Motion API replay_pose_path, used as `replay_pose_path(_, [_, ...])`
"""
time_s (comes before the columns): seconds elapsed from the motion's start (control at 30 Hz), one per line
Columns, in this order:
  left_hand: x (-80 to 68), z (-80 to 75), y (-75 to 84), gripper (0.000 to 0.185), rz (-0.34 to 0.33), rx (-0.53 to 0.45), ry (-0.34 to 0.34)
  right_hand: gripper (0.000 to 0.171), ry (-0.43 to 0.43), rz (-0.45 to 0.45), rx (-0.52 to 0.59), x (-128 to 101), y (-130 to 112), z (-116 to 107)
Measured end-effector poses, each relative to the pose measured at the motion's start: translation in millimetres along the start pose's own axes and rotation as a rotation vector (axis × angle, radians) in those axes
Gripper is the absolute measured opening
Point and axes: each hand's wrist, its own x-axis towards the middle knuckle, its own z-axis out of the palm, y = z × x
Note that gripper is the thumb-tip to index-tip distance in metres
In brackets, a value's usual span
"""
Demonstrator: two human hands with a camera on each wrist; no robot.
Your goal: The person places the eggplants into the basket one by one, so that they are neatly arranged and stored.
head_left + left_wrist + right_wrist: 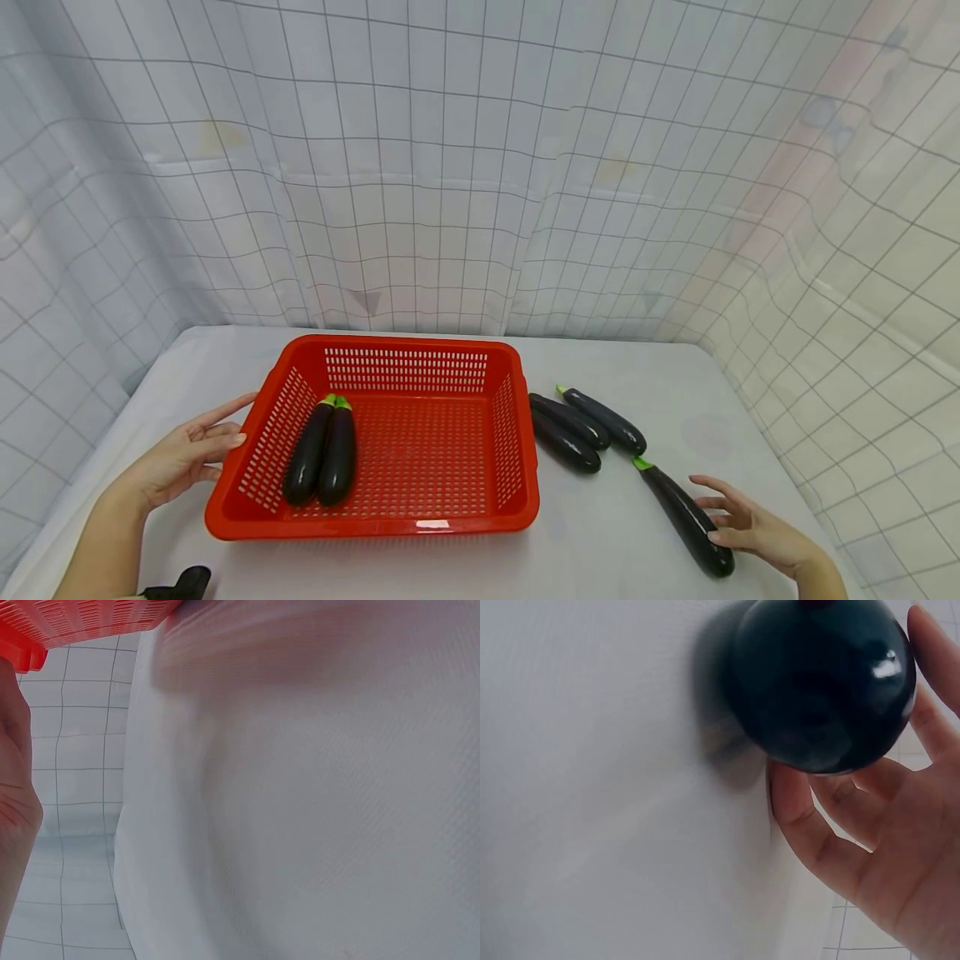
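A red slotted basket [375, 525] stands on the white-covered table and holds two dark purple eggplants [324, 450] side by side by its left wall. My left hand [225, 425] lies against the basket's left rim with its fingers straight; the left wrist view shows only the basket's corner [82, 619] and my palm [15, 795]. Right of the basket lie three eggplants [577, 427] close together. A further eggplant [682, 512] lies nearer me, and my right hand [720, 512] touches its side with fingers spread. Its rounded end [825, 682] sits between my loose fingers [802, 817].
White cloth [300, 825] covers the table, and gridded white curtains close it in at the back and both sides. The table's right edge runs just beyond my right hand. A black strap [180, 583] shows at my left forearm.
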Motion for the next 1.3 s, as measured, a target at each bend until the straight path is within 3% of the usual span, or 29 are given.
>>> replay_pose_path(0.27, [-0.2,0.4,0.3,0.047,0.013,-0.014,-0.009,0.069,0.0,0.035,-0.025,2.7,-0.4,1.1])
replay_pose_path(0.53, [-0.6,0.8,0.7,0.047,0.015,-0.021,-0.014,0.069,-0.017,0.097,0.038,4.9,-1.9,4.2])
replay_pose_path(0.87, [-0.5,0.9,0.7,0.047,0.012,-0.023,-0.011,0.066,0.004,0.12,-0.024,8.9,0.6,5.5])
replay_pose_path(1.3, [-0.7,-0.8,0.0,0.049,0.029,-0.054,-0.042,0.061,0.019,0.054,0.092,8.6,-1.0,5.8])
